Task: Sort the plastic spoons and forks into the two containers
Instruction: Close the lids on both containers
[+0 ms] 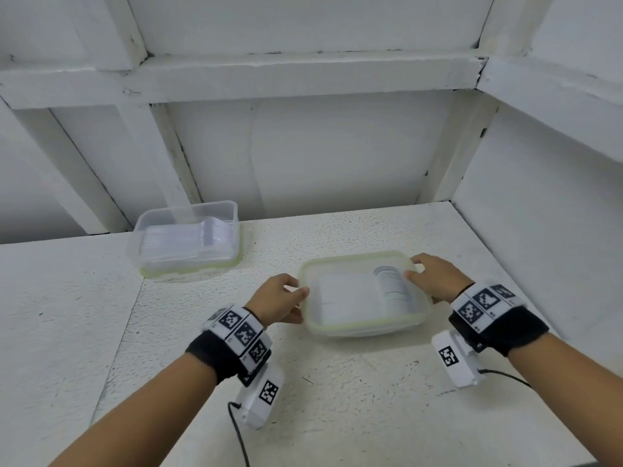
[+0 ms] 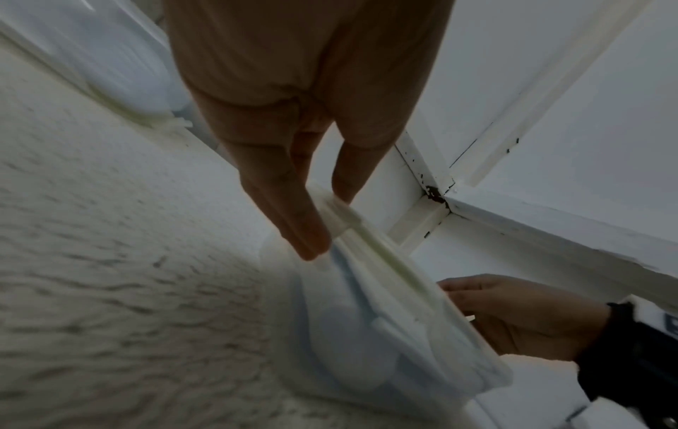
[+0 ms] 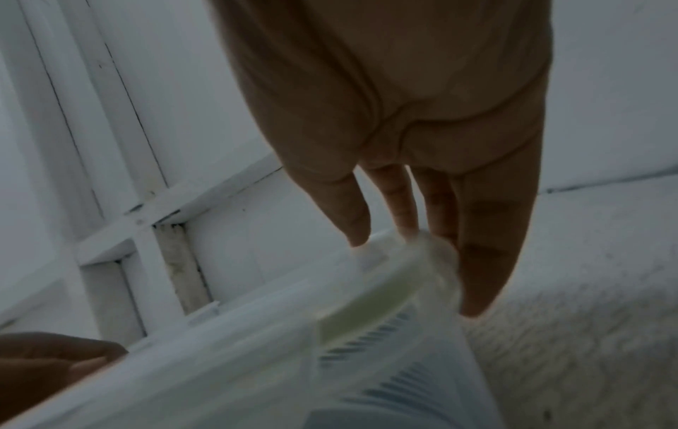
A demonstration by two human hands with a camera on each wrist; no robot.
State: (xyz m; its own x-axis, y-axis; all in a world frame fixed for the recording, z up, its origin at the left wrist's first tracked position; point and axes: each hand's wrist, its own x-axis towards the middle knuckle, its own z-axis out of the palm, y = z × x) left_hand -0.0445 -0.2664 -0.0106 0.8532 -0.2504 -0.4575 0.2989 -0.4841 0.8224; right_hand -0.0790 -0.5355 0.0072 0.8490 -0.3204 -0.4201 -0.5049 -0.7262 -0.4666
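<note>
Two hands hold the near container [image 1: 365,294] by its short ends: the left hand [image 1: 278,299] pinches the left rim with thumb on top and fingers curled under the lip, and the right hand [image 1: 435,276] grips the right rim the same way, thumb over the edge, fingers [image 3: 488,246] down the outer wall. It sits or hovers low over the desk [image 1: 354,392], in front of the person and a little to the right; blur hides whether it touches. Inside lies a neat nested row of clear cutlery [image 1: 392,284], seemingly spoons, though too faint to be sure. The far container [image 1: 187,239] stands at the back left near the wall, well apart, with its own stacked cutlery [image 1: 188,237] inside.

I judge the box light and thin-walled, stiff enough at the greenish rim but likely to flex if squeezed mid-side, so the end lips are the right hold. Smooth plastic may slip from dry fingertips, and tilting would slide the loose, glossy pieces out of their row; keep it level.

Open desk lies all around the near box, toward the person especially. A wall closes the right side near the right wrist, framing closes the back, and the desk's left part steps at a seam, so moves are best kept central
</note>
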